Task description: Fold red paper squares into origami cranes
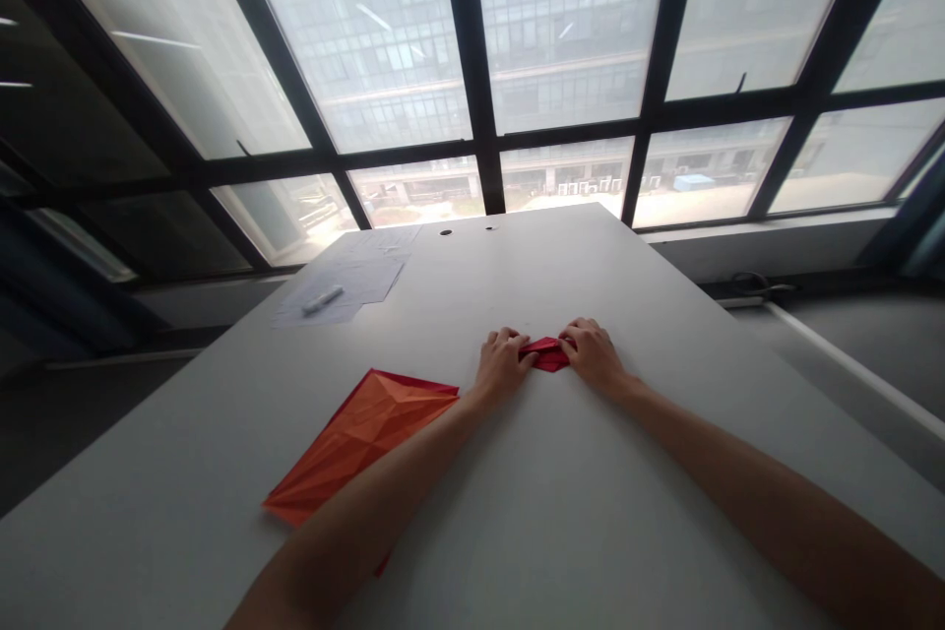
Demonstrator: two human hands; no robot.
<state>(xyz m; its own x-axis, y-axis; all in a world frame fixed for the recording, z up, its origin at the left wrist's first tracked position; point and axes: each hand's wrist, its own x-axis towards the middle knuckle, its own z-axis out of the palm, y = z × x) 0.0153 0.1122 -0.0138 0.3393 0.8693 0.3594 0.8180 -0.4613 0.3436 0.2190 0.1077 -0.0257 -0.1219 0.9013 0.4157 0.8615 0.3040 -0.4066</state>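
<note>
A small piece of folded red paper (547,354) lies on the white table (517,281), creased into a compact shape. My left hand (505,361) grips its left end, thumb and fingers closed on the edge. At the opposite end my right hand (593,352) pinches the same paper, its fingers bent over it. The parts of the paper under my fingertips are hidden. Left of my left forearm rests a larger creased orange sheet (365,428) with red paper showing along its edges; the forearm covers part of it.
White paper sheets (380,281) lie at the table's far left, with a white marker-like cylinder (323,300) on them. Two small round holes are near the far edge. Large black-framed windows (483,69) stand behind the table. A cable (753,283) lies beyond its right side.
</note>
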